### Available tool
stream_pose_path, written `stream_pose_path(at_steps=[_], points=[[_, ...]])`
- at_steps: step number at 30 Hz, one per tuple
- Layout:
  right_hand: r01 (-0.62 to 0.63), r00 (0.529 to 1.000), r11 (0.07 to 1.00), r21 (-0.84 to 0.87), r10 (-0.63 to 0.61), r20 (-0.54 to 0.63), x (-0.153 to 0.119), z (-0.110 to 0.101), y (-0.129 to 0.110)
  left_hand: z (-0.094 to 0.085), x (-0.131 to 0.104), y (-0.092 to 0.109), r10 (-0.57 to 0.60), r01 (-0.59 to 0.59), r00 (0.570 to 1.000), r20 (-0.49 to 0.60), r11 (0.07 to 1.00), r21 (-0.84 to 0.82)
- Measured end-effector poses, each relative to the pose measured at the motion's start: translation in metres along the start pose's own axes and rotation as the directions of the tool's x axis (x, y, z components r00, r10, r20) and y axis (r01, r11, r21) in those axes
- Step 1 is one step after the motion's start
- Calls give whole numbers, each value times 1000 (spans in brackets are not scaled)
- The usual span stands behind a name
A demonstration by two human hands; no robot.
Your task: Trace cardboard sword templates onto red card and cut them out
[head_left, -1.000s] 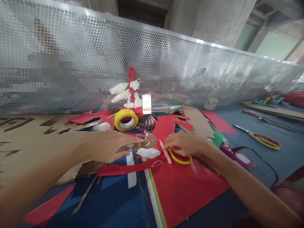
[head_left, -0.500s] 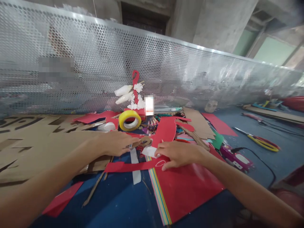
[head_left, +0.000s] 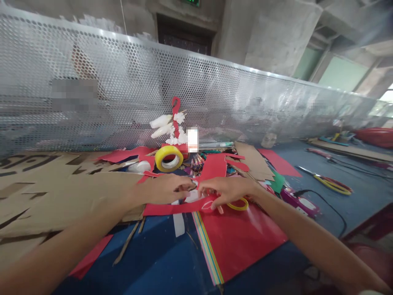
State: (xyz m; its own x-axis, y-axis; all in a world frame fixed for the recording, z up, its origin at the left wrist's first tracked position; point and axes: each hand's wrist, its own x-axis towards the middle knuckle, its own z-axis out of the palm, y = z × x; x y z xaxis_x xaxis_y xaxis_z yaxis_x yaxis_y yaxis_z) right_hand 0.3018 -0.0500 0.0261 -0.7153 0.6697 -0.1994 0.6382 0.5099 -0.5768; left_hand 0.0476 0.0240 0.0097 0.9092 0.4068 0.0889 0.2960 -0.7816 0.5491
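Observation:
My left hand (head_left: 172, 189) is closed, its curled fingers over the middle of the pile. Something small is at its fingertips, but I cannot make it out. Facing it, my right hand (head_left: 225, 190) has bent fingers; a yellow-handled pair of scissors (head_left: 241, 203) pokes out under its palm, the blades hidden. Below both hands runs a red paper strip (head_left: 175, 209) with a white loop outline near its right end. A white paper piece (head_left: 192, 196) lies between the hands. A white strip (head_left: 178, 224) hangs below the red one. Under my right hand is a stack of coloured sheets (head_left: 242, 246), red on top.
A yellow tape roll (head_left: 168, 159) stands behind my left hand. Cut cardboard (head_left: 76, 196) covers the left side. At right lie a purple corded device (head_left: 302, 203) and another pair of scissors (head_left: 330, 182). A perforated metal panel (head_left: 215, 94) borders the back, behind a red-and-white paper craft (head_left: 175, 119).
My left hand has moved right, closer to my right hand. The yellow scissors handle now shows below my right palm. The red strip has shifted slightly right and up.

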Motion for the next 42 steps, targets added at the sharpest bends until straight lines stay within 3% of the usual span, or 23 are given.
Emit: stream_pose_path(at_steps=[2, 7, 12, 15, 17, 19, 20, 22, 23, 30, 35, 38, 42], points=[[32, 996, 996, 88, -25, -80, 3, -6, 3, 7, 4, 8, 18, -12, 998, 63, 996, -83], [174, 945, 951, 257, -88, -314, 17, -18, 10, 12, 11, -3, -5, 14, 1000, 28, 948, -318], [207, 839, 925, 318, -1, -545, 30, -26, 6, -5, 9, -8, -215, 135, 974, -77, 814, -565], [46, 781, 978, 202, 91, -618, 23, -32, 5, -15, 5, -9, -390, 185, 915, -106, 636, -749], [-198, 794, 980, 6, 165, -585, 9, -33, 6, -18, 4, -14, -478, 209, 872, -107, 561, -801], [-477, 824, 841, -256, 327, -463, -8, -29, 7, -16, 4, -23, -515, 243, 852, -98, 553, -797], [-570, 813, 740, -356, 445, -377, -16, -25, 9, -15, 4, -28, -518, 258, 851, -90, 562, -786], [-666, 739, 598, -446, 611, -283, -30, -16, 12, -11, 5, -37, -507, 271, 858, -75, 573, -773], [-679, 722, 579, -452, 637, -269, -34, -11, 15, -9, 5, -41, -500, 271, 863, -72, 578, -770], [-659, 745, 614, -434, 610, -269, -33, 5, 28, -5, 6, -52, -495, 226, 854, -159, 629, -743], [-668, 744, 635, -388, 580, -333, -43, -5, 8, -7, 5, -53, -542, 230, 806, -236, 655, -720], [-678, 735, 596, -431, 546, -401, -57, -16, -7, -8, 5, -55, -541, 218, 794, -276, 678, -702], [-693, 720, 569, -442, 566, -401, -80, -31, -21, -8, 6, -56, -557, 210, 773, -305, 677, -706]])
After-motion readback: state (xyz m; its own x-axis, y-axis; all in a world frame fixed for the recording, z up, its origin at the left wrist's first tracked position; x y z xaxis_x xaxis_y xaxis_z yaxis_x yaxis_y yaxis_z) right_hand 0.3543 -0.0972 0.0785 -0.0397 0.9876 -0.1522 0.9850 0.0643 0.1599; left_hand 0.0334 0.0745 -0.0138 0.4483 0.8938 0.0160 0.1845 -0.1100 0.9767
